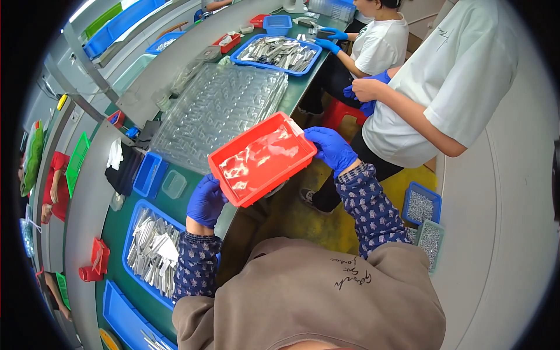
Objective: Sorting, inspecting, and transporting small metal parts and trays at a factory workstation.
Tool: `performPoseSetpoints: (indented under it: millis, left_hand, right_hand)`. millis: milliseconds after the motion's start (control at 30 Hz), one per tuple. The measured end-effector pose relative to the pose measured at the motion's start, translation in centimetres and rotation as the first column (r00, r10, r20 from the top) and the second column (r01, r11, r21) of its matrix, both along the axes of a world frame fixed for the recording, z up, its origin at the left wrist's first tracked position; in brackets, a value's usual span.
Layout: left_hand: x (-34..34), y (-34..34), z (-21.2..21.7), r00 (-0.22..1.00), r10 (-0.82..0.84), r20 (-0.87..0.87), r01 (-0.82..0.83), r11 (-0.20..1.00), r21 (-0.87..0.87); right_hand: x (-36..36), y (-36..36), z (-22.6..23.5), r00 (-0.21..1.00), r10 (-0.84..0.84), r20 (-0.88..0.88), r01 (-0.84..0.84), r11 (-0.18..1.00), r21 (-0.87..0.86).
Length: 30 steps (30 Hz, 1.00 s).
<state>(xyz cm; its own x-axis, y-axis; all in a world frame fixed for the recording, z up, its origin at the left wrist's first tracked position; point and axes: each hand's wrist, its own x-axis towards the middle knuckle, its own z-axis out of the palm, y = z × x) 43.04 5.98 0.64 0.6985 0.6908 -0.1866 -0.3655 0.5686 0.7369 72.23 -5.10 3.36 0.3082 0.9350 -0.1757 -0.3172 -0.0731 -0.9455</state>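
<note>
Between my hands I hold a shallow red plastic tray [262, 156], tilted, above the edge of the green workbench. Its shiny inner floor shows bright reflections and nothing lying in it. My left hand [206, 200], in a blue glove, grips the tray's near left corner. At the far right corner my right hand [331, 148], gloved the same way, has its fingers round the rim. Part of each hand's fingers is hidden behind the tray wall. Patterned dark blue sleeves cover both forearms. Just beyond the red tray lie clear plastic blister trays [216, 111] on the bench.
Left of me a blue tray [127, 256] holds many metal strips; another blue tray [319, 58] of strips stands farther along. An empty blue bin [148, 175] sits by a clear box. A standing person [431, 99] is close on my right, a seated co-worker [382, 44] beyond. Bins [433, 223] of small parts stand lower right.
</note>
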Motion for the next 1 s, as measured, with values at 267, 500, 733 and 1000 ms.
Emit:
performPoseSetpoints:
  millis: [267,500,733,1000]
  left_hand:
    - [3.6,1.1,-0.2,0.994,-0.105,0.021,0.105,0.994,0.001]
    - [6.0,2.8,-0.1,0.973,-0.229,0.028,0.230,0.973,0.001]
    - [9.6,4.5,0.3,0.950,-0.312,0.001,0.312,0.950,0.019]
    - [12.4,5.4,0.5,0.917,-0.398,-0.005,0.398,0.917,0.003]
  right_hand:
    - [2.1,-2.2,-0.3,0.996,-0.084,-0.008,0.084,0.993,0.078]
    - [2.7,-3.2,0.1,0.966,-0.248,-0.070,0.250,0.968,0.030]
    - [4.5,-4.3,-0.9,0.901,-0.326,0.284,0.285,0.942,0.177]
    - [5.3,-5.5,-0.4,0.897,-0.431,0.098,0.417,0.899,0.137]
